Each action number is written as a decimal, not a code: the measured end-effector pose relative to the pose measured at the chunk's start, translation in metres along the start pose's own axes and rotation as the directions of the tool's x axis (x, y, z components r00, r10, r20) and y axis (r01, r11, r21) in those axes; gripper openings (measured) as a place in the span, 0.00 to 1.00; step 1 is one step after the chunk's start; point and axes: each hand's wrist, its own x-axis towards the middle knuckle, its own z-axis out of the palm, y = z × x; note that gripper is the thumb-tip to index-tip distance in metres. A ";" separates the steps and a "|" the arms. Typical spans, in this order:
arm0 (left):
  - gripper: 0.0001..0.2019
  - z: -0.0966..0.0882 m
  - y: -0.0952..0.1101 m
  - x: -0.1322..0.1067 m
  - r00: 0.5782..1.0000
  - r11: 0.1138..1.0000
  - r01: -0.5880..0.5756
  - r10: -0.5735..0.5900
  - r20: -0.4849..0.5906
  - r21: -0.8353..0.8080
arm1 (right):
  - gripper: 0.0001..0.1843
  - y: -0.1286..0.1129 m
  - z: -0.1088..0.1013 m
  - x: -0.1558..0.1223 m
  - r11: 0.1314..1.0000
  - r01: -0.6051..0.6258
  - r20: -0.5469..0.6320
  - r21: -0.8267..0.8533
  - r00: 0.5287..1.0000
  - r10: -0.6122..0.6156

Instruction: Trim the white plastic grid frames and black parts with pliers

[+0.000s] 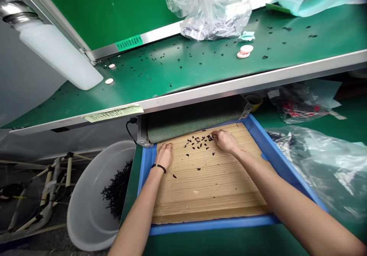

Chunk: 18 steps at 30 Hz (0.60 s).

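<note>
A blue tray (269, 149) lined with corrugated cardboard (206, 187) lies below a green conveyor belt. Small dark bits (199, 141) are scattered at the cardboard's far end. My left hand (164, 154), with a black bead bracelet at the wrist, rests on the cardboard's far left corner, fingers curled down onto it. My right hand (226, 140) is at the far right of the cardboard, fingers bent and touching the dark bits beside a ribbed grey roller (192, 128).
The green belt (200, 65) above carries dark specks, white discs (244, 51) and a clear plastic bag (209, 9). A white bucket (88, 202) with dark scraps stands left of the tray. Crumpled plastic bags (323, 164) lie at right. A white lamp tube (57, 53) hangs at upper left.
</note>
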 end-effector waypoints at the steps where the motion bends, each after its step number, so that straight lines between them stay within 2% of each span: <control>1: 0.12 0.000 -0.001 0.000 0.999 0.993 0.029 -0.032 -0.020 -0.115 | 0.18 0.000 0.002 0.002 1.000 0.002 0.009 0.008 1.000 -0.002; 3: 0.08 0.000 -0.001 0.001 0.991 0.927 0.098 -0.122 -0.045 -0.363 | 0.17 -0.001 0.006 0.003 1.000 -0.002 0.020 0.022 1.000 0.002; 5: 0.06 0.002 0.000 0.003 0.978 0.829 0.155 -0.207 -0.038 -0.537 | 0.16 -0.003 0.009 0.002 0.999 -0.012 0.023 0.037 1.000 0.011; 8: 0.07 0.006 0.007 0.007 0.968 0.710 0.201 -0.250 0.026 -0.675 | 0.12 -0.005 0.011 -0.002 0.996 -0.029 0.009 0.082 1.000 0.028; 11: 0.07 0.009 0.018 0.010 0.969 0.601 0.222 -0.223 0.105 -0.768 | 0.09 -0.008 0.012 -0.006 0.984 -0.042 -0.023 0.173 0.999 0.046; 14: 0.07 0.013 0.029 0.016 0.970 0.567 0.238 -0.187 0.158 -0.789 | 0.06 -0.008 0.012 -0.012 0.949 -0.044 -0.057 0.313 0.996 0.065; 18: 0.07 0.021 0.040 0.030 0.968 0.631 0.250 -0.158 0.193 -0.734 | 0.05 -0.006 0.009 -0.023 0.822 -0.050 -0.066 0.568 0.992 0.106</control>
